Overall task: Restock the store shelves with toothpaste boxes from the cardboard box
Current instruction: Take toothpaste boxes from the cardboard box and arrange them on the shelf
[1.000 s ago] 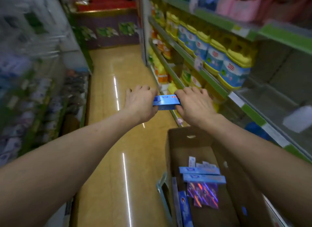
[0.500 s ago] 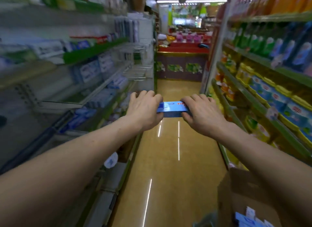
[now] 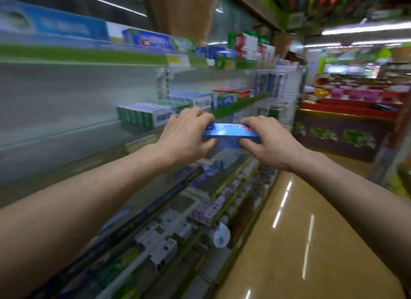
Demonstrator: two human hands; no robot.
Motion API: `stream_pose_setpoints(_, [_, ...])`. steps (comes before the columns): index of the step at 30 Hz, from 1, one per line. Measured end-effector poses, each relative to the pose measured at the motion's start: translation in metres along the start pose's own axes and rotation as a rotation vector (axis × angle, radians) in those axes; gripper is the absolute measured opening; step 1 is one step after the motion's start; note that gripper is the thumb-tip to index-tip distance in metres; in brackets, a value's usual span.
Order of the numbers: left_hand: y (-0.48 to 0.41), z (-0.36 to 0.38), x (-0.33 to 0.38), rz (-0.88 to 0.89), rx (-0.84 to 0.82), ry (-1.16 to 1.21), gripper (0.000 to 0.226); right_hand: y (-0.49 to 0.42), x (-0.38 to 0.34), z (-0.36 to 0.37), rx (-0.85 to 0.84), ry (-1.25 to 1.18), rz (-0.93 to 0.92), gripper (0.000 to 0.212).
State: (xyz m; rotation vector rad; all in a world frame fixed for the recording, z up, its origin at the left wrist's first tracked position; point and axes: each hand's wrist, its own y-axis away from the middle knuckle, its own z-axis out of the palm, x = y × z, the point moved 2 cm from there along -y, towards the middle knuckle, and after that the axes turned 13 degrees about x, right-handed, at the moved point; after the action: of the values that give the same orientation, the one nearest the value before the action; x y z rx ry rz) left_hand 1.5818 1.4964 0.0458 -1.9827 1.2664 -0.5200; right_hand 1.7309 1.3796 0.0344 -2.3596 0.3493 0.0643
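1. Supermarket aisle is streaking by in heavy blur: shelving is running down the left, a glossy tan floor [image 3: 311,232] is shining on the right, and a red display stand [image 3: 347,111] is waiting at the far end.
2. Both hands are carrying a blue toothpaste box [image 3: 231,133] in mid-air, lying level between them, in front of the middle shelf [image 3: 66,129] and not touching it.
3. The left hand [image 3: 186,135] is gripping the left end, with its fingers [image 3: 195,115] curled over the top and the thumb underneath. The right hand [image 3: 270,140] is clamping the right end the same way.
4. A second box may be riding underneath, but the blur is making that too hard to call.
5. A row of green-and-white toothpaste boxes [image 3: 144,117] is standing on that shelf just behind the left hand, with bare shelf stretching away to their left.
6. My read is that the delivery leg is under way, with placement not yet done. The cardboard box is sitting out of view.
7. To do this well, I'd be holding the box level, squaring its long edge to the shelf front and sliding it in beside the row with the printed face outward.
8. I'd be easing it in gently so the standing row isn't getting knocked, and letting go only once the shelf is bearing the weight.
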Motion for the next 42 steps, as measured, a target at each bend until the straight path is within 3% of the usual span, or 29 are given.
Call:
stream_pose_setpoints(8, [-0.005, -0.047, -0.085, -0.121, -0.059, -0.366, 0.057, -0.092, -0.056, 0.036, -0.079, -0.320, -0.205, 0.038])
stream_pose_setpoints(15, [0.008, -0.071, -0.126, -0.430, -0.121, -0.264, 0.046, -0.138, -0.068, 0.065, -0.203, -0.458, -0.279, 0.068])
stream_pose_setpoints(20, [0.017, -0.081, -0.138, -0.590, -0.112, -0.181, 0.041, -0.154, -0.084, 0.085, -0.163, -0.601, -0.357, 0.056])
stream_pose_setpoints(28, [0.031, -0.106, -0.175, -1.083, 0.050, 0.241, 0.037, -0.175, -0.109, 0.115, -0.386, -0.948, -0.145, 0.047])
stream_pose_setpoints(34, [0.044, -0.102, -0.206, -1.391, 0.110, 0.355, 0.044, -0.190, -0.136, 0.136, -0.577, -1.106, 0.099, 0.032])
stream_pose_setpoints(38, [0.048, -0.099, -0.224, -1.505, 0.115, 0.479, 0.035, -0.203, -0.147, 0.145, -0.606, -1.130, 0.096, 0.029])
stream_pose_setpoints(42, [0.047, -0.101, -0.246, -1.509, 0.226, 0.634, 0.027, -0.218, -0.157, 0.157, -0.581, -1.081, 0.099, 0.031])
